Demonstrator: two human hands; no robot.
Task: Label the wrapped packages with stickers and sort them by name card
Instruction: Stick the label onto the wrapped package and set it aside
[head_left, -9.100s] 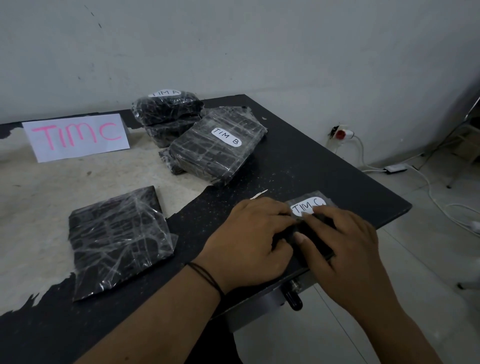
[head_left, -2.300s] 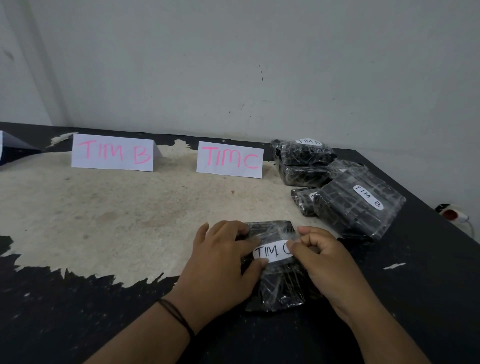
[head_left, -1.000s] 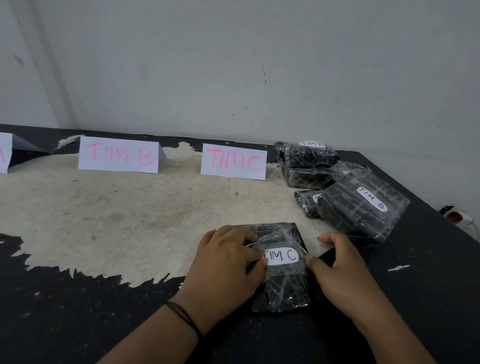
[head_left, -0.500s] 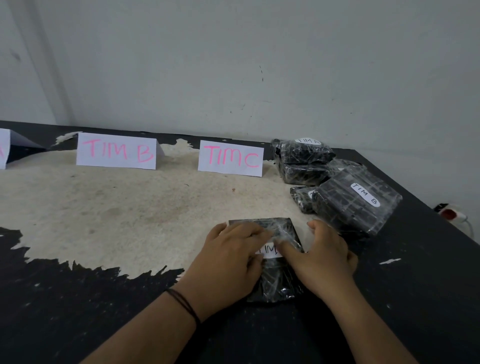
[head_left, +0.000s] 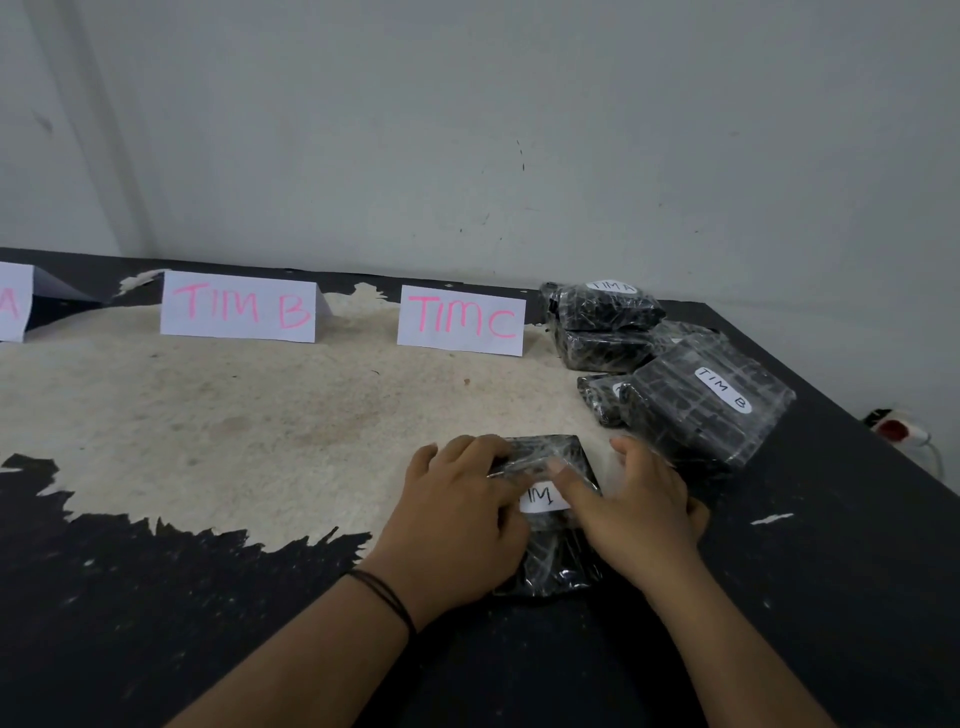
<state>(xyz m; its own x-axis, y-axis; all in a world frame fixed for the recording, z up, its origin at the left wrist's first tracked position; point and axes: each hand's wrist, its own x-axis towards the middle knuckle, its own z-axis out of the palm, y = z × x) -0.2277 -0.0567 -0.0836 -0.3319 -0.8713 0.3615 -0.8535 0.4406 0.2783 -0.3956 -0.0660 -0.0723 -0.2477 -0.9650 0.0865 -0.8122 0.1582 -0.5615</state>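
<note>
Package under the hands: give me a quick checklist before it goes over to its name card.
1. Sticker on the package: ok, the right hand is pressing a finger across it.
2. Sticker text legible: cannot tell, only "TIM" shows; the final letter is covered.
3. Package steadied: ok, the left hand lies flat on its left side.
4. TIM C card standing and readable: ok.
5. Space in front of the TIM C card: ok, bare table there.
6. Other packages sorted: not ok, the TIM A package and TIM B package sit piled at the right.
</note>
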